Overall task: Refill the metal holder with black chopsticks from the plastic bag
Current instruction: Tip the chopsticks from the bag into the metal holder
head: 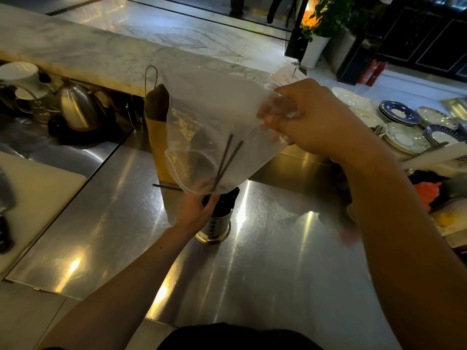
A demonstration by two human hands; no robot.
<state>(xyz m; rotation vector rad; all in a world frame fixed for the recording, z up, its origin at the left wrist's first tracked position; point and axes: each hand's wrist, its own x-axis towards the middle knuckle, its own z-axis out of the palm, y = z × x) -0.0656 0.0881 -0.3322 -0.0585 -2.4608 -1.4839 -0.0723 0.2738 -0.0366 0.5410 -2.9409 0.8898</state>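
From the head camera, the metal holder [218, 224] stands upright on the steel table [278, 261], about midway between its left and right edges and toward the far edge, where a raised marble ledge begins. It already carries a dense bunch of black chopsticks [226, 202] whose tops rise above its rim, so most of the refilling looks done. The left hand [195, 210] is closed around the top of that bunch, just beside the holder's rim, apparently steadying or gathering the sticks. The right hand [308, 117] is raised above and to the right, its fingers pinched shut on a gathered corner of the plastic bag [214, 127], which hangs tilted with its lower end directly over the holder and touching the left hand. Through the cloudy plastic two crossed chopsticks [227, 162] show clearly, sliding toward the low end; a darker shape beside them may be more sticks or only the brown paper bag [158, 137] standing behind, which the film makes hard to tell. One stray chopstick [166, 187] lies flat on the table just left of the bag's lower end. What seems left: emptying the last sticks into the holder, and picking up the stray one.
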